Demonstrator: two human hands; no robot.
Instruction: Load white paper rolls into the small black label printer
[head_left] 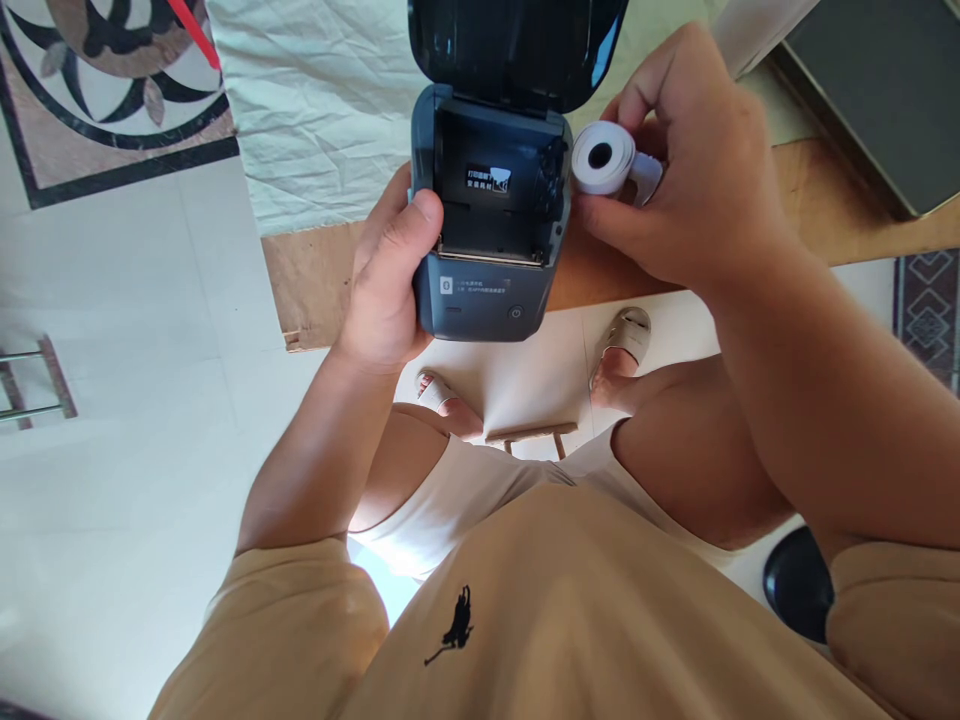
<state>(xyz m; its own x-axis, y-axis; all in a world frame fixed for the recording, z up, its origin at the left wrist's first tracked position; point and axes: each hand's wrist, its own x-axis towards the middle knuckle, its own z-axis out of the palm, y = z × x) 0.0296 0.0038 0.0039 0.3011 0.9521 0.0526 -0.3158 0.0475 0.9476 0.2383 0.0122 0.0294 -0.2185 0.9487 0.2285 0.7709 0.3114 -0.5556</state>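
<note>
My left hand [394, 265] is closed round the left side of a dark blue label printer [484, 300], its thumb on the front edge. The printer's black lid [517, 50] stands raised, and the paper bay [487, 215] inside shows no roll. Just right of the printer, my right hand [690, 160] pinches a small white paper roll [604, 160] with a dark hole in its core. A loose end of the paper curls out on the roll's right side. The roll sits close against the printer's side; whether they touch I cannot tell.
Beneath the printer is a wooden table [311, 280] partly covered by a pale green cloth [315, 110]. A dark flat case [877, 90] lies at the right, beside a white object [761, 30]. Below the table edge are my legs and a small wooden stool [532, 433].
</note>
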